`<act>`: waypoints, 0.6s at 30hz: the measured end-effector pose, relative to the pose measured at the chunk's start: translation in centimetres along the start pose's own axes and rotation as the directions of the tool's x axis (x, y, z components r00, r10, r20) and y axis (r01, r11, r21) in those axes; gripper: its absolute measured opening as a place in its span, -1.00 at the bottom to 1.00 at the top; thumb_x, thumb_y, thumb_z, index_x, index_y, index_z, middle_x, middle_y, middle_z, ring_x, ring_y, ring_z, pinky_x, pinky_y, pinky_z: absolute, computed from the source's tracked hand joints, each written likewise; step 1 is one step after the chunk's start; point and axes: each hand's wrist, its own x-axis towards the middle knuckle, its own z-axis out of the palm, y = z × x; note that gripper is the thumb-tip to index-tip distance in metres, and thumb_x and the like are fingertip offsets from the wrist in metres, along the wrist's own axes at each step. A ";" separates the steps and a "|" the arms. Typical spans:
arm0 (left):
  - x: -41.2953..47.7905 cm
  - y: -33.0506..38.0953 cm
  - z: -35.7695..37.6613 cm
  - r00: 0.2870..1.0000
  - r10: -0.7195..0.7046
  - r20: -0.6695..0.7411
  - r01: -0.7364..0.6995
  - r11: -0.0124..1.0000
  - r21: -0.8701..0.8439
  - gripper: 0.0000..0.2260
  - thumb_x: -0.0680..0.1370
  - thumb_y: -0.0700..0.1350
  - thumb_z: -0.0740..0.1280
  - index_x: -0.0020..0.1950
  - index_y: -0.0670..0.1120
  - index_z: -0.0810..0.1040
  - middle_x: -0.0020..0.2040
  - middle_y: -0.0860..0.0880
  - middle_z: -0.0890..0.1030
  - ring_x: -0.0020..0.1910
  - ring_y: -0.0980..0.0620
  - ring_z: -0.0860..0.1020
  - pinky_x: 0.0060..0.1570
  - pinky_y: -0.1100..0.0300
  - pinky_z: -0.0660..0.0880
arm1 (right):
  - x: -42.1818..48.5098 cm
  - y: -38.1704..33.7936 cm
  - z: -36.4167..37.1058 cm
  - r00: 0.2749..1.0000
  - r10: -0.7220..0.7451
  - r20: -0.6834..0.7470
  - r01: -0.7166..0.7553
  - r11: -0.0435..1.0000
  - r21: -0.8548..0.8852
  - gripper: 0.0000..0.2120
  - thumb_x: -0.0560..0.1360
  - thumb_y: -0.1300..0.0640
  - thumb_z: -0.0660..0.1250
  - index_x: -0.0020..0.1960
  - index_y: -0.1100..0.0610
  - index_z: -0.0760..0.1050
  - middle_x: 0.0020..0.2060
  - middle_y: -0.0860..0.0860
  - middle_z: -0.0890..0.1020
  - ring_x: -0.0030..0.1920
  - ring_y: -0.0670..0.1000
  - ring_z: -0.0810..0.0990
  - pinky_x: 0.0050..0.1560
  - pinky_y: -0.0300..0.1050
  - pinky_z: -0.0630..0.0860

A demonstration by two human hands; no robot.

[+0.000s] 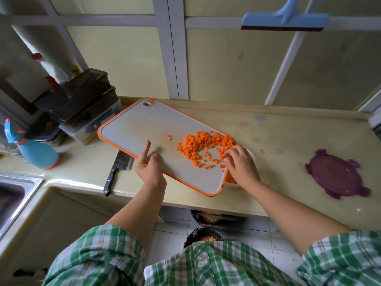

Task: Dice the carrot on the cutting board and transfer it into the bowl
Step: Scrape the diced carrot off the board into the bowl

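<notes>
A grey cutting board (144, 124) with an orange rim lies tilted over the counter, its right end resting above a white bowl (250, 154). A heap of diced carrot (203, 144) lies on the board's right half, and some orange pieces show in the bowl under the board's corner. My left hand (149, 168) grips the board's near edge, thumb on top and index finger pointing up. My right hand (240, 164) rests with curled fingers on the carrot pieces at the board's right edge, over the bowl. Most of the bowl is hidden by the board and that hand.
A cleaver (117, 172) with a black handle lies on the counter left of the board. A purple lid (337, 175) sits to the right. A blue spray bottle (35, 150), stacked dark containers (82, 102) and a sink (14, 195) stand at the left.
</notes>
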 end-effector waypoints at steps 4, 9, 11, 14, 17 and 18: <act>0.1 -0.2 -0.1 1.000 0.011 0.001 -0.011 1.000 -0.007 -0.63 0.58 -0.36 0.24 0.29 -0.05 0.57 0.21 0.07 0.49 0.24 0.05 0.40 0.31 0.20 0.37 | -1.0 -1.0 0.2 0.991 -0.099 0.089 0.094 0.994 0.052 -0.80 0.46 0.01 0.28 0.03 0.09 0.47 -0.01 0.00 0.46 -0.07 0.01 0.54 -0.16 -0.05 0.50; -0.1 -0.1 0.0 1.000 0.021 -0.011 -0.021 1.000 -0.015 -0.64 0.58 -0.37 0.24 0.30 -0.08 0.57 0.07 0.18 0.47 0.16 0.10 0.41 0.30 0.23 0.36 | -1.1 -0.6 0.8 0.997 -0.032 0.070 0.030 0.999 0.029 -0.95 0.51 0.22 0.30 -0.03 0.15 0.51 -0.05 0.06 0.49 -0.07 0.11 0.55 -0.11 0.05 0.51; 0.0 -0.1 0.0 1.000 0.015 -0.006 -0.015 1.000 -0.017 -0.65 0.58 -0.35 0.25 0.29 -0.07 0.58 0.14 0.14 0.48 0.24 0.05 0.39 0.36 0.15 0.35 | -0.6 -0.2 0.5 0.998 0.048 0.026 -0.048 0.999 0.003 -0.94 0.49 0.28 0.29 -0.07 0.17 0.52 -0.06 0.09 0.50 -0.07 0.14 0.54 -0.08 0.01 0.47; 0.1 0.0 0.0 1.000 0.011 0.000 -0.011 1.000 -0.011 -0.66 0.59 -0.34 0.25 0.29 -0.06 0.58 0.24 0.07 0.46 0.29 0.01 0.38 0.40 0.11 0.33 | -0.3 0.3 0.0 0.992 0.121 -0.035 -0.123 0.992 -0.038 -0.90 0.47 0.32 0.28 -0.08 0.18 0.53 -0.07 0.11 0.50 -0.08 0.15 0.54 -0.07 -0.03 0.44; 0.2 0.0 0.0 1.000 0.017 -0.005 -0.017 1.000 -0.013 -0.66 0.58 -0.34 0.25 0.28 -0.05 0.59 0.25 0.06 0.46 0.31 0.00 0.38 0.40 0.11 0.32 | 0.1 -0.9 0.2 0.996 0.074 -0.040 -0.073 0.997 0.022 -0.91 0.48 0.24 0.32 -0.02 0.15 0.54 -0.02 0.09 0.49 -0.05 0.14 0.54 -0.09 -0.01 0.48; 0.2 -0.1 0.0 1.000 0.011 -0.006 -0.011 1.000 -0.015 -0.66 0.58 -0.34 0.25 0.27 -0.05 0.59 0.24 0.06 0.46 0.31 0.00 0.37 0.40 0.10 0.33 | 0.4 -1.8 0.4 0.999 0.015 -0.031 -0.013 0.997 0.074 -0.89 0.48 0.20 0.34 0.00 0.15 0.54 0.00 0.08 0.49 -0.04 0.13 0.54 -0.07 -0.02 0.49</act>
